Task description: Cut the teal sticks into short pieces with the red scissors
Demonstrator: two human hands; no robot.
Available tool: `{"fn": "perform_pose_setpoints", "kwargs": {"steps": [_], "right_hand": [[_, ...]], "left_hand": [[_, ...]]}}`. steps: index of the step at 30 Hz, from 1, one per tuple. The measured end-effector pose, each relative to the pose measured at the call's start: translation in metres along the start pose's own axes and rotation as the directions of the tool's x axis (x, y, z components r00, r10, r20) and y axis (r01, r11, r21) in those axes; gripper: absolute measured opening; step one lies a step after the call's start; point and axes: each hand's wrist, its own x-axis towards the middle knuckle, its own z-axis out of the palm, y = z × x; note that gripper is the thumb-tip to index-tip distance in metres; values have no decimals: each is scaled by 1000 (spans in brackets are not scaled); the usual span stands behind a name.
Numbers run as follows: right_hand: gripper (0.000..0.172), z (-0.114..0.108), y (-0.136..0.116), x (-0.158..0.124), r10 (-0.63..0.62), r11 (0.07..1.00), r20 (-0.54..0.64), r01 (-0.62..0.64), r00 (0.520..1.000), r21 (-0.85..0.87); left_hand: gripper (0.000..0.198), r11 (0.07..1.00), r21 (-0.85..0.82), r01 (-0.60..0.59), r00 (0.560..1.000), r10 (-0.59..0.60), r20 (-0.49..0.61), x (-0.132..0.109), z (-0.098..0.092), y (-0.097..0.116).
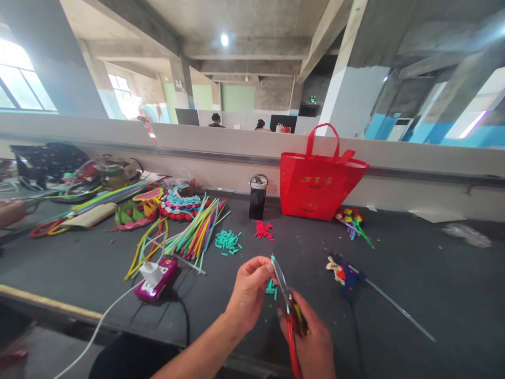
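My left hand (250, 289) is closed in a pinch, with a tiny bit of teal (273, 259) showing at its fingertips. My right hand (313, 337) grips a pair of scissors (281, 276) by the red handle, blades pointing up beside my left fingertips at the teal piece. Below the blades, small teal pieces (271, 288) lie on the dark table, partly hidden by my hands. Farther back are a heap of teal pieces (228, 241) and a smaller heap of red pieces (263, 230).
A bundle of coloured sticks (197, 231) lies left, behind a purple power strip (160, 281) with a white plug. A black bottle (258, 199) and red bag (321, 187) stand at the back. A glue gun (349, 276) lies right. Another person's hand (11, 213) shows far left.
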Motion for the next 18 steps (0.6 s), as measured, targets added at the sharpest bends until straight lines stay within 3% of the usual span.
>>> {"fn": "perform_pose_setpoints", "kwargs": {"steps": [18], "right_hand": [[33, 7, 14, -6, -53, 998, 35, 52, 998, 32]], "left_hand": [[16, 1000, -10, 16, 1000, -16, 4, 4, 0, 2]]}}
